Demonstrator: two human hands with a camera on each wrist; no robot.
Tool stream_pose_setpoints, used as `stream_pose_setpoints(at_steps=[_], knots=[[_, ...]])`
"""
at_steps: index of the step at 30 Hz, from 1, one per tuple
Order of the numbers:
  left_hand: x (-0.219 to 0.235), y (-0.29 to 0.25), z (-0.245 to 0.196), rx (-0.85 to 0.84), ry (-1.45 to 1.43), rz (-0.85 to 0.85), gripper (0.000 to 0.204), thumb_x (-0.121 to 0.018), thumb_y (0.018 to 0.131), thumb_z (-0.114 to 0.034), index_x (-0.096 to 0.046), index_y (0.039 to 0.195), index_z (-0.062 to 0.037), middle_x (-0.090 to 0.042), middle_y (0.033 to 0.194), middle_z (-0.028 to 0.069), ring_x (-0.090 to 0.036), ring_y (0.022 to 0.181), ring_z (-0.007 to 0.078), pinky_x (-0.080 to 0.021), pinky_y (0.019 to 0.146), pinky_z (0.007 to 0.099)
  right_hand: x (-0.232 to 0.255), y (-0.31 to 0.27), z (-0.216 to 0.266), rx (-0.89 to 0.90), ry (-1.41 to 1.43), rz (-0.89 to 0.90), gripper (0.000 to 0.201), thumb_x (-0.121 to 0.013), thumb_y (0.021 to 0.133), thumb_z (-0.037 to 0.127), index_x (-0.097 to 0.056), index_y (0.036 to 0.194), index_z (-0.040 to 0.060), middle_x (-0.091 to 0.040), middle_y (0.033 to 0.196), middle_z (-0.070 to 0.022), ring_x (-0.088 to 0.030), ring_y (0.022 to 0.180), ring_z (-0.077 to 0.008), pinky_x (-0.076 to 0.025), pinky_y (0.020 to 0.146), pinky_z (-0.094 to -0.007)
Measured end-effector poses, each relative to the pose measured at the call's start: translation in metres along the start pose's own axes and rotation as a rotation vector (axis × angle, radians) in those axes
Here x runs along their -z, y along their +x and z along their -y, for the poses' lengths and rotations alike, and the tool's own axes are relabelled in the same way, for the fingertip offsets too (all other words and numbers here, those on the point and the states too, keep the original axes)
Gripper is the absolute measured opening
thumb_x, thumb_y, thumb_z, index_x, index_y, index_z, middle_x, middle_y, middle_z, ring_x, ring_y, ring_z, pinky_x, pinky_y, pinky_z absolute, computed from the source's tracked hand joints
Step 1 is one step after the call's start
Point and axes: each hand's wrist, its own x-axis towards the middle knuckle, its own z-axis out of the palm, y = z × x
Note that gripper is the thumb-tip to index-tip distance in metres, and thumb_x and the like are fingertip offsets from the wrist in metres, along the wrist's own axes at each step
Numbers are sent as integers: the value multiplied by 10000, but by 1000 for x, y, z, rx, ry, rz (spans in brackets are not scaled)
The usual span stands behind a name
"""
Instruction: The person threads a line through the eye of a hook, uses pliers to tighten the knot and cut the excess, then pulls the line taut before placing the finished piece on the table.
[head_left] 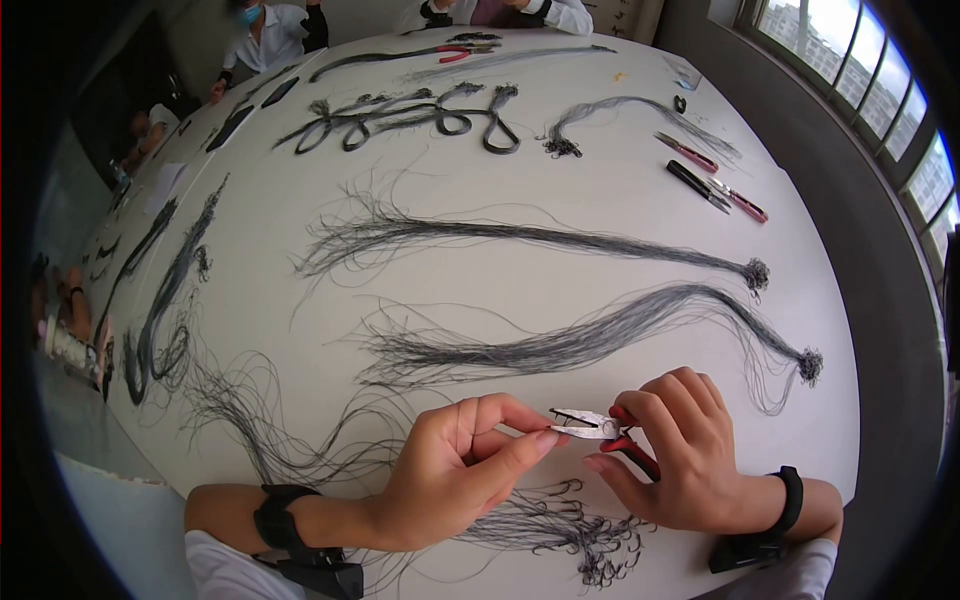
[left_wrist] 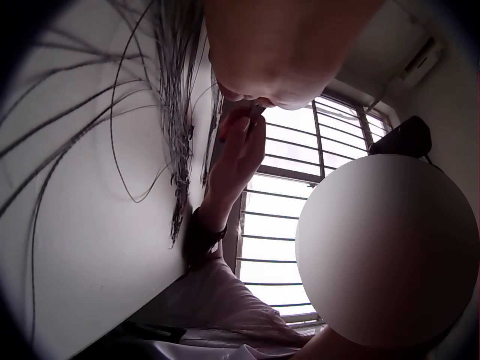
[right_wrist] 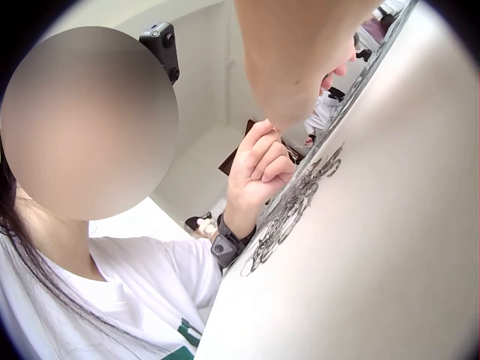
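Note:
My right hand (head_left: 685,450) grips red-handled pliers (head_left: 600,425) by the handles in the head view, their metal jaws parted and pointing left. The left hand (head_left: 455,465) brings thumb and index fingertips together at the jaw tips, pinching a small dark piece; I cannot tell what it is. Below both hands, a bundle of thin dark lines with hook-shaped ends (head_left: 590,535) spreads on the table. In the left wrist view the right hand (left_wrist: 238,161) shows beyond the left. The right wrist view shows the left hand (right_wrist: 259,165) with its fingers curled.
Two long bundles of dark strands (head_left: 560,345) lie across the white table (head_left: 640,210), knotted with hooks at the right. Looped bundles (head_left: 410,115) lie farther back. Snips (head_left: 690,150) sit at the far right, another red-handled tool (head_left: 465,52) at the back. Other people (head_left: 270,35) sit around.

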Motion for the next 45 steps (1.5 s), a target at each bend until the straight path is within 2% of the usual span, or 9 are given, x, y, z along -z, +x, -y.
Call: stream_pose_setpoints(at_steps=[6, 8, 13, 18, 21, 29, 38, 41, 45], knots=[[-1, 0, 2, -25, 80, -6, 135, -535, 896, -28, -540, 987, 72, -561, 581, 22, -343, 400, 20, -266, 376, 196, -1, -2, -2, 27, 8, 24, 325, -745, 684, 251, -550, 848, 48, -466, 691, -24, -458, 602, -195, -361, 538, -312], [0, -1, 4, -35, 51, -8, 150, -553, 916, -99, -574, 992, 28, -515, 552, -55, -344, 451, -22, -243, 401, 168, -1, -3, -2, 26, 20, 36, 316, -743, 689, 249, -549, 837, 49, -461, 678, -19, -458, 585, -187, -360, 509, -303], [0, -1, 4, -20, 27, 18, 156, -554, 916, -102, -573, 1014, 18, -511, 554, -59, -327, 453, -26, -233, 407, 166, -2, -3, -3, 31, 44, 34, 303, -736, 708, 245, -523, 795, 47, -438, 635, -26, -440, 508, -182, -359, 440, -299], [-3, 0, 0, 35, 46, 16, 175, -528, 933, -121, -566, 1043, 10, -483, 566, -71, -300, 465, -26, -210, 418, 168, -2, -1, -6, 5, 126, 61, 302, -727, 727, 241, -508, 784, 41, -451, 620, -42, -470, 501, -202, -384, 435, -307], [-2, 1, -1, 97, 62, 94, 174, -453, 946, -74, -537, 1055, 33, -526, 607, -13, -334, 425, 8, -256, 384, 184, -1, 1, -10, -8, 186, 81, 294, -723, 736, 233, -510, 784, 37, -464, 616, -48, -489, 505, -212, -400, 439, -308], [4, 2, -2, 195, 107, 407, 344, -325, 996, -197, -574, 980, 40, -360, 552, -50, -292, 501, 24, -260, 498, 188, -2, 2, -13, 26, 228, 92, 273, -724, 736, 225, -541, 793, 30, -472, 614, -49, -491, 501, -212, -402, 435, -307], [3, 2, 5, 118, 21, 453, 376, -322, 1002, -223, -583, 937, 39, -452, 642, -7, -345, 533, 38, -296, 522, 182, 0, 2, -12, -20, 320, 182, 277, -716, 747, 221, -552, 825, 13, -518, 634, -69, -532, 524, -237, -425, 461, -312], [7, 3, -2, 235, 40, 483, 375, -321, 1003, -231, -581, 944, 33, -480, 666, 7, -369, 535, 41, -305, 516, 182, -1, 1, -12, -29, 349, 167, 277, -713, 753, 222, -550, 825, 10, -520, 632, -73, -533, 525, -243, -428, 464, -314], [8, 3, 4, 193, -49, 518, 375, -317, 1004, -237, -576, 917, 19, -449, 651, -5, -343, 526, 41, -289, 502, 189, -2, 1, -13, -27, 364, 158, 275, -710, 761, 222, -547, 822, 8, -513, 625, -78, -519, 513, -243, -417, 459, -319]])
